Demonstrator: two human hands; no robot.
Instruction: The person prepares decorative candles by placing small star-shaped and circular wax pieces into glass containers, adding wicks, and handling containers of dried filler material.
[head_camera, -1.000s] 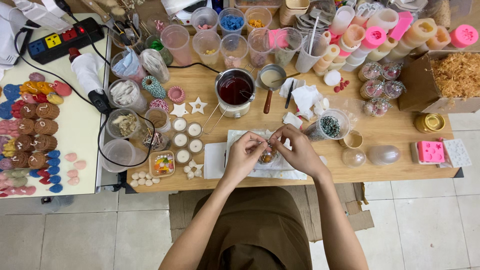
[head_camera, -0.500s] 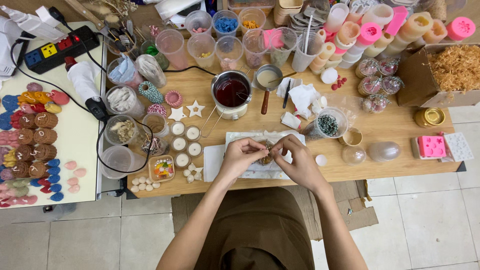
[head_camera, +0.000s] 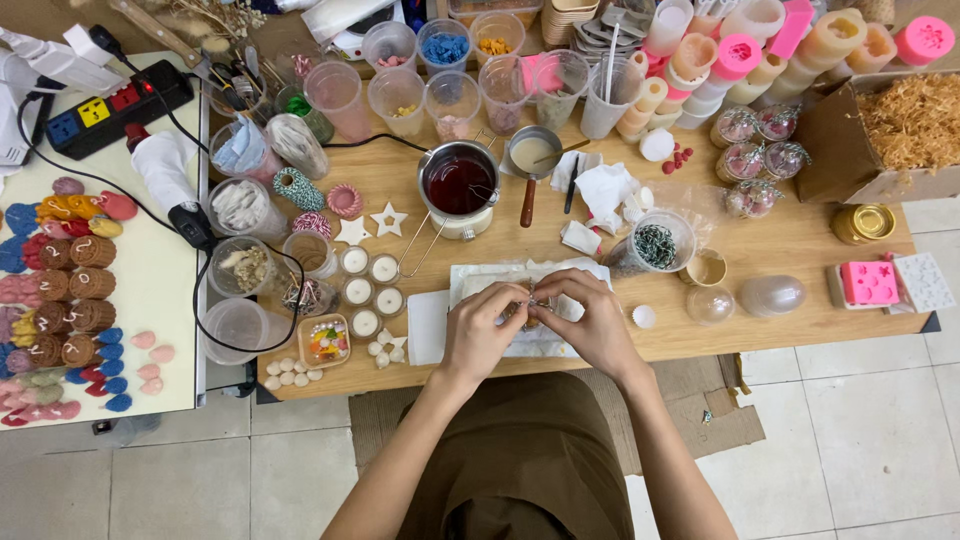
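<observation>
While your hands stay together over the white mat (head_camera: 440, 330), little has changed: left hand (head_camera: 478, 335) and right hand (head_camera: 592, 322) still pinch a small glittery piece (head_camera: 533, 303) on the worktop (head_camera: 780, 250).

We have one view only, from the camera worn on the head, so nothing is shared with a second view. It looks almost straight down from well above. The wooden surface (head_camera: 780, 250) runs across the upper half of the frame, its near edge about mid-height. Our own lap and forearms fill the lower centre, tiled floor (head_camera: 850, 440) lies at the bottom, and a white side table (head_camera: 160, 300) sits at the left edge.
</observation>
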